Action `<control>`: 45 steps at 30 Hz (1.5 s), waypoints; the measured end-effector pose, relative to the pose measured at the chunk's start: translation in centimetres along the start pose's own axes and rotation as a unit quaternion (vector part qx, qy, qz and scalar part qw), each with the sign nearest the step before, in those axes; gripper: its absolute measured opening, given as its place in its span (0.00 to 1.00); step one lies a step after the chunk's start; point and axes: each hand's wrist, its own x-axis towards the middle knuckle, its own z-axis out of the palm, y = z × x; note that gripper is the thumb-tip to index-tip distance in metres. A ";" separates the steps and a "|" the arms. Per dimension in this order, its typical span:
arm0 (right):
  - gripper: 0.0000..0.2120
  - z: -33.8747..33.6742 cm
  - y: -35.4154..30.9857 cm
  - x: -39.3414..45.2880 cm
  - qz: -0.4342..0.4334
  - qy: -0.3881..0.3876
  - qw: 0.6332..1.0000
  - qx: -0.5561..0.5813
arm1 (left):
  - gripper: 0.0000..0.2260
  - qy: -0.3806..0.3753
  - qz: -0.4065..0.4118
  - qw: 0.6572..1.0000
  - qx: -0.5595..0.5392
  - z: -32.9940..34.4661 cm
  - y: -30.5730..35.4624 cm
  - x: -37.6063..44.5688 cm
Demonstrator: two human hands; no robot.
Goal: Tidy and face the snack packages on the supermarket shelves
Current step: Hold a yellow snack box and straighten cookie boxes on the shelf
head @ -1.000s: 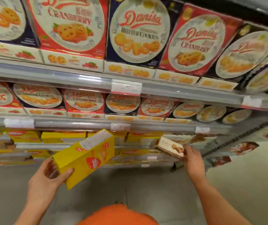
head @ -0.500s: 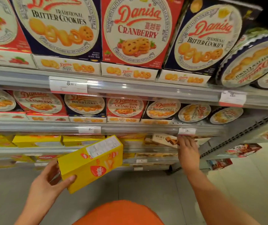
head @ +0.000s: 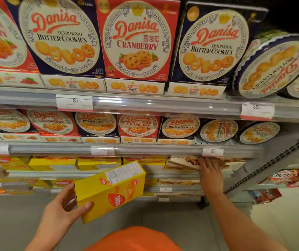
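The left hand (head: 60,212) grips a yellow snack box (head: 111,190) by its lower left corner, thumb laid across the front face and the fingers wrapped behind, so the box hangs in the air tilted, its far end rising up and to the right of the hand, clear of the shelves. A white nutrition panel shows on the box's upper side and a red oval logo on its front. The right hand (head: 210,175) reaches forward, palm down, fingers extended flat onto a pale cream biscuit box (head: 179,163) lying on the third shelf, fingertips tucked just under the shelf rail (head: 163,151); whether the fingers actually close around that box cannot be told. Directly above the right hand a price tag (head: 212,152) reading 28 is clipped to the rail. To the left of the right hand, and beyond the held box, a row of yellow boxes (head: 54,163) lies along the same shelf. Above both hands, one shelf up, blue and red Danisa cookie boxes (head: 137,125) stand facing outward, with round tins (head: 219,130) above and to the right of the right hand. Higher still, larger Danisa boxes (head: 137,42) fill the top shelf, and a large round tin (head: 270,67) leans at its right end.
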 end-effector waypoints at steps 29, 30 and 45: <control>0.13 -0.2 -0.3 3.4 -0.019 -0.069 0.994 -0.084 | 0.37 -0.009 -0.019 0.999 0.042 1.3 1.8 -0.4; 0.11 -0.3 -0.4 3.6 -0.016 -0.083 0.992 -0.090 | 0.36 -0.009 -0.015 0.999 0.044 1.3 1.8 -0.4; 0.32 2.8 -1.0 0.4 0.055 0.020 0.998 0.033 | 0.35 -0.027 -0.010 0.999 0.041 0.2 1.2 -0.2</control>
